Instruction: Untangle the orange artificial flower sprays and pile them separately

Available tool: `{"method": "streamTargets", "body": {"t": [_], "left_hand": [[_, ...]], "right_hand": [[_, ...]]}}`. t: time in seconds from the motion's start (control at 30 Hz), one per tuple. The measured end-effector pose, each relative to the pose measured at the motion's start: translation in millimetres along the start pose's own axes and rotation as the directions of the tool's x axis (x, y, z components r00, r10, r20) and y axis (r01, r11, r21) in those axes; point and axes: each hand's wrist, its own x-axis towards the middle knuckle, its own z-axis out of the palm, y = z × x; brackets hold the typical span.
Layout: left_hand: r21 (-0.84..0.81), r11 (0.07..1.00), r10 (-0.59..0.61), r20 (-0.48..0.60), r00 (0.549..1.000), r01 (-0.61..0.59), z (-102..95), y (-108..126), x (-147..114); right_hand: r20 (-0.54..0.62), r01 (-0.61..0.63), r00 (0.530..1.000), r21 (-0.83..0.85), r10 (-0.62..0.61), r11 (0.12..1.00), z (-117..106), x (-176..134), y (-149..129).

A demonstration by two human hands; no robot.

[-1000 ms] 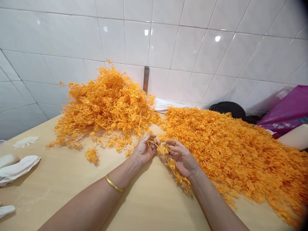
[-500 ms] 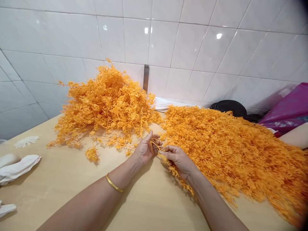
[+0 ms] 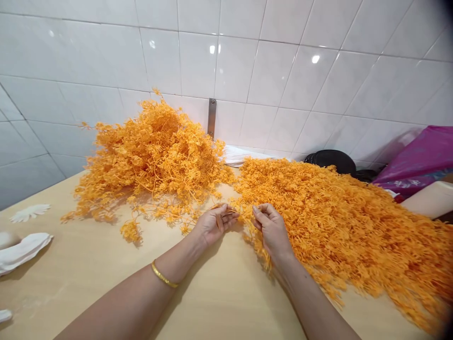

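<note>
Thin orange stems (image 3: pixel 229 210) of an artificial-looking sprig lie in the curled fingers of my left hand (image 3: pixel 211 225). To its right, my right hand (image 3: pixel 274 231) pinches with thumb and forefinger at a feathery orange sprig (image 3: pixel 261 250), which hangs down beside the palm. The exact point of its grip is hard to see against the orange behind. A tall heap of orange sprigs (image 3: pixel 155 156) stands beyond my left hand. On the right spreads a lower, flatter pile of orange sprigs (image 3: pixel 339 212), close against my right hand.
White gloves (image 3: pixel 26 250) lie at the left of the wooden table (image 3: pixel 198 302), near a white petal-shaped piece (image 3: pixel 31 213). Behind the piles are a white cloth (image 3: pixel 244 155), a black bag (image 3: pixel 331 160) and purple fabric (image 3: pixel 417 153). A tiled wall (image 3: pixel 240 66) closes off the back.
My hands have drawn apart, the right one moving slightly up and away from the left. The sprig's hanging end has shifted left. The view has turned slightly right.
</note>
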Motion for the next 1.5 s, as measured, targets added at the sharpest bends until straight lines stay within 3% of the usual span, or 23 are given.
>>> {"method": "streamTargets", "body": {"t": [0.13, 0.27, 0.37, 0.63, 0.8, 0.9, 1.03, 1.2, 1.33, 1.5], "left_hand": [[-0.141, 0.99, -0.001, 0.013, 1.0, 0.003, 1.1, 4.2, -0.7], [-0.145, 0.988, -0.044, 0.015, 0.999, 0.046, 2.8, 4.0, -3.7], [-0.084, 0.994, -0.067, 0.049, 0.997, 0.071, 3.1, 2.4, -5.4], [-0.087, 0.982, -0.154, 0.168, 0.974, 0.17, 5.0, -0.5, -9.3], [0.147, 0.957, -0.272, 0.156, 0.95, 0.25, 7.9, -9.3, -14.2], [0.154, 0.964, -0.238, 0.119, 0.964, 0.219, 9.7, -15.2, -15.4], [0.115, 0.981, -0.167, 0.088, 0.982, 0.156, 8.6, -18.7, -12.8], [0.159, 0.986, -0.072, 0.144, 0.987, 0.049, 7.7, -21.1, -10.4], [0.217, 0.975, 0.015, 0.131, 0.991, -0.044, 12.5, -24.4, -14.2], [0.291, 0.954, 0.022, 0.184, 0.983, -0.076, 13.2, -27.3, -17.5]], "right_hand": [[0.082, -0.114, 0.99, -0.035, 0.116, 0.993, 0.5, 3.6, 4.3], [0.161, -0.061, 0.985, 0.034, 0.055, 0.998, 9.0, -4.5, 4.9], [0.138, 0.0, 0.99, 0.049, -0.006, 0.999, 10.7, -7.7, 3.9], [-0.076, 0.086, 0.994, 0.024, -0.084, 0.996, 2.3, 0.5, 6.0], [-0.036, 0.195, 0.978, -0.175, -0.204, 0.965, 7.0, -8.2, 2.4], [0.025, 0.223, 0.974, -0.237, -0.223, 0.946, 10.3, -12.7, 3.9], [0.068, 0.058, 0.996, -0.036, -0.055, 0.998, 13.3, -13.5, 5.5], [0.137, -0.184, 0.977, 0.172, 0.161, 0.968, 15.5, -13.6, -1.5], [0.142, -0.179, 0.977, 0.145, 0.158, 0.973, 15.1, -13.4, -2.0], [0.234, -0.243, 0.944, 0.022, 0.232, 0.97, 12.0, -12.0, 3.7]]}}
